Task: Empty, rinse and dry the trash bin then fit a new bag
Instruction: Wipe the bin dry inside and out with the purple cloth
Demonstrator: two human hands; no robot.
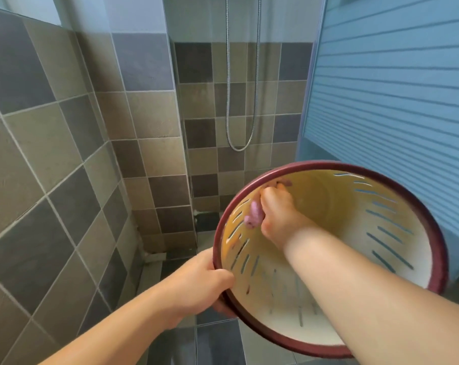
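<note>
A round trash bin (375, 248) with a dark red rim, cream inside and slotted walls is held up in the air, tilted with its mouth toward me. My left hand (199, 283) grips the rim at its lower left, thumb inside. My right hand (278, 212) reaches deep into the bin and holds a small pink cloth (253, 216) against the inner left wall. The bin holds nothing else that I can see.
Grey and brown tiled walls (65, 154) stand to the left and ahead. A metal shower hose (240, 143) hangs in a loop behind a glass panel. A blue slatted door (394, 88) is on the right. Dark tiled floor (212, 343) lies below.
</note>
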